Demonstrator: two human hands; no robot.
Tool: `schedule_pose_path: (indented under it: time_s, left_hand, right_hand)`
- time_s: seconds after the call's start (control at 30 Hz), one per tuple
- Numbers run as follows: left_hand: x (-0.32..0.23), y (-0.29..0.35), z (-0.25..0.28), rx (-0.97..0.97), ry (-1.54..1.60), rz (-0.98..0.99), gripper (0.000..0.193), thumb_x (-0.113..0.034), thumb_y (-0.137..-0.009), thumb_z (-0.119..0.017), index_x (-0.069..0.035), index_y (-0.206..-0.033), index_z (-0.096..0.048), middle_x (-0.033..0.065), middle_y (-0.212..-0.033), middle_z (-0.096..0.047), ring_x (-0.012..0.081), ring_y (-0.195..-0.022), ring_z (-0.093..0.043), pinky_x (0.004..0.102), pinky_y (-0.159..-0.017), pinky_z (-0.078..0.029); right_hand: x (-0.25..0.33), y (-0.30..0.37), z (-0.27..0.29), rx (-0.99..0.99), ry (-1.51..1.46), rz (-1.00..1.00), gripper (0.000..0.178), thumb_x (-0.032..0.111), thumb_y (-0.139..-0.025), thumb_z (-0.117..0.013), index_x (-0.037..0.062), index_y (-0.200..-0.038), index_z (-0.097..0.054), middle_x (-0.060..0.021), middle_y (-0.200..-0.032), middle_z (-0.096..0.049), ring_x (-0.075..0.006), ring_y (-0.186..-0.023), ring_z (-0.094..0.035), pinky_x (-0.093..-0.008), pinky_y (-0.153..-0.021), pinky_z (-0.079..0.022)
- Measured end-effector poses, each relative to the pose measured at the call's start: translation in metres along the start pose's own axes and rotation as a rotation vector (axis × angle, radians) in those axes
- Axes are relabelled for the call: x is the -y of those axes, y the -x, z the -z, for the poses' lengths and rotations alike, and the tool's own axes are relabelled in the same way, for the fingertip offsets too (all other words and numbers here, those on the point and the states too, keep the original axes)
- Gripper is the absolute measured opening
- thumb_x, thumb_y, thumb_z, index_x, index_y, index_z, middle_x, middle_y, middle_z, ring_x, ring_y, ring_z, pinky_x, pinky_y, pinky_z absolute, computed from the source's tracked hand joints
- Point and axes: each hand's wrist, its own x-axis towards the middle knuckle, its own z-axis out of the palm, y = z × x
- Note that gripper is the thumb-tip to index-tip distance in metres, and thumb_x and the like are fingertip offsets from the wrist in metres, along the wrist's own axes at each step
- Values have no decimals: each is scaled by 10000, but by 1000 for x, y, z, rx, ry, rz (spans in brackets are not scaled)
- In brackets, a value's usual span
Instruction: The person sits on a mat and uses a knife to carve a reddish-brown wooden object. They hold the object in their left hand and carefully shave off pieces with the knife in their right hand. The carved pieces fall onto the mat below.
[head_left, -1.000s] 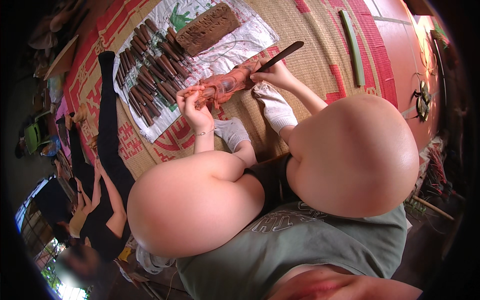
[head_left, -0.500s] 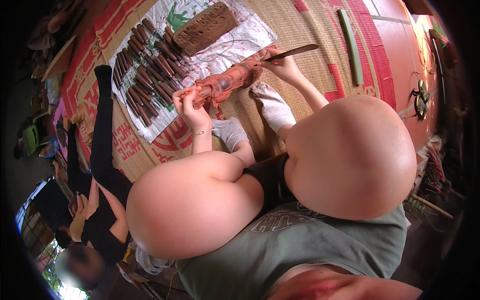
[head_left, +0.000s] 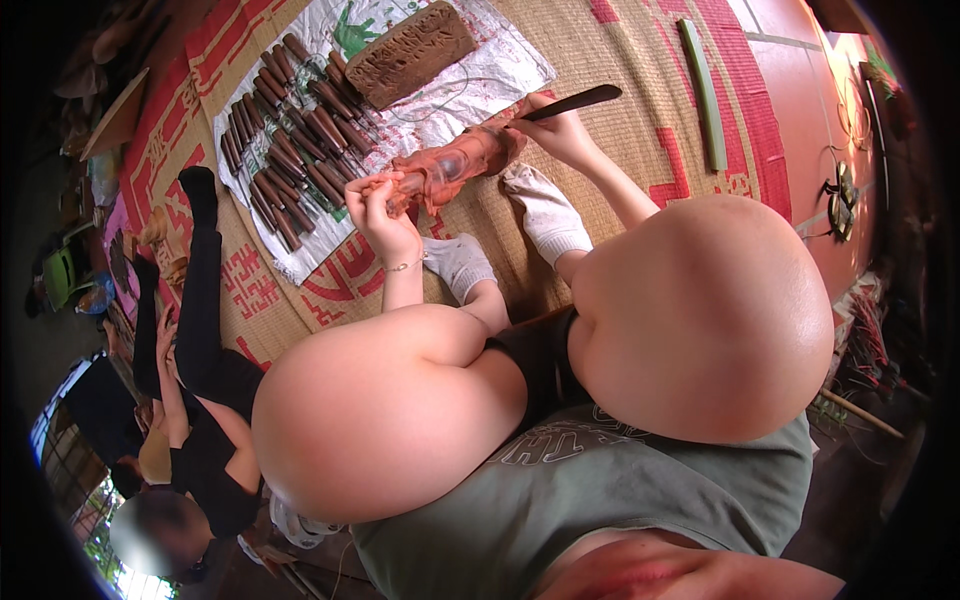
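Note:
My left hand [head_left: 383,215] is closed around the near-left end of a clay-covered bottle [head_left: 452,168]. Reddish-brown clay wraps its two ends unevenly, and a shiny, see-through patch shows in the middle. At its far-right end my right hand [head_left: 555,130] grips a dark, flat-bladed knife [head_left: 575,102]. The wide blade points away to the right; the end near the bottle is partly hidden by my fingers. Bottle and hands are above the mat, in front of my white-socked feet [head_left: 545,210].
Several wooden-handled tools [head_left: 300,140] lie in rows on a white sheet [head_left: 300,262], beside a brown clay block [head_left: 410,55]. A green strip [head_left: 702,95] rests on the red-patterned woven mat [head_left: 600,60]. At the left sits another person [head_left: 215,440], one black-clad leg stretched onto the mat.
The knife in my right hand has turned, its blade showing broader and its tip shifted slightly left. My left hand stays put. The other person's leg and arms have shifted.

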Motion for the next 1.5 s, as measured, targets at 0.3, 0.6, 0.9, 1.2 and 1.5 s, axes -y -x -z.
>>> schedule_pose_path:
  time_s: [0.3, 0.6, 0.9, 1.2, 1.5]
  left_hand:
    - [0, 1, -3, 1, -6, 8, 101, -8, -749, -436, -3, -842, -475, 115, -797, -554, 201, -786, -558, 322, -769, -445]
    - [-1, 2, -4, -12, -17, 8, 108, -7, -741, -435, -3, -842, -474, 117, -795, -556, 199, -784, -555, 317, -767, -439]
    - [-2, 2, -4, -3, -17, 7, 110, -10, -736, -441, -1, -842, -471, 121, -796, -557, 199, -792, -553, 319, -773, -434]
    - [0, 3, 1, -12, 14, 22, 113, -17, -741, -436, -2, -848, -470, 125, -807, -564, 200, -795, -552, 323, -783, -437]
    - [-2, 3, -2, -3, -35, 12, 119, -23, -743, -434, -2, -855, -469, 121, -814, -561, 197, -808, -547, 328, -784, -435]
  right_hand:
    - [10, 1, -1, 196, -81, -102, 194, 75, -760, -667, 28, -668, -502, -2, -630, -524, -66, -655, -506, -247, -568, -409]
    - [-14, 2, 2, 39, -229, -270, 180, 100, -723, -694, 24, -671, -539, -3, -650, -531, -62, -590, -483, -218, -528, -395]
    - [-4, 7, -7, 15, -124, -151, 162, 90, -754, -670, 15, -703, -536, 20, -639, -507, -40, -602, -461, -208, -537, -385]
    - [-5, 14, -2, -16, -340, -301, 180, 153, -736, -697, 37, -753, -560, -5, -704, -585, -71, -673, -538, -234, -583, -442]
    - [-2, 14, -25, 39, -261, -176, 179, 147, -745, -687, 14, -733, -567, -11, -694, -585, -58, -631, -522, -224, -557, -429]
